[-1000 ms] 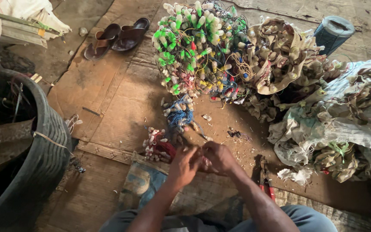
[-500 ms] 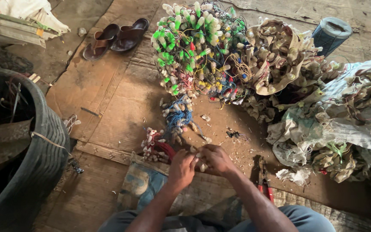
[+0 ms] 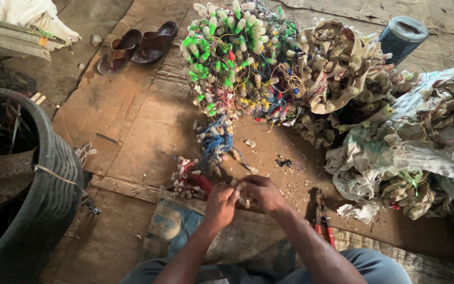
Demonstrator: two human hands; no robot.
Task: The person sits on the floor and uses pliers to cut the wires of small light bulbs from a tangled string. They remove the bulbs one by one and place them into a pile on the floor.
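Item between the fingers mostly hidden; looks like small pale bulb sockets (image 3: 244, 200). Left hand (image 3: 219, 206) and right hand (image 3: 262, 192) both pinch it, fingers curled narrow, above the cardboard (image 3: 143, 131) floor's near edge.

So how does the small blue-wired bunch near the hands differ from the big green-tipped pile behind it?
The blue-wired bunch is small and lies loose and flat on the cardboard; the green-tipped pile is far larger and heaped high. The bunch's wires are mostly blue with pale caps, while the pile mixes green, white, yellow and red. The bunch lies nearer the left hand and right hand. Both are tangles of small capped pieces on thin wires.
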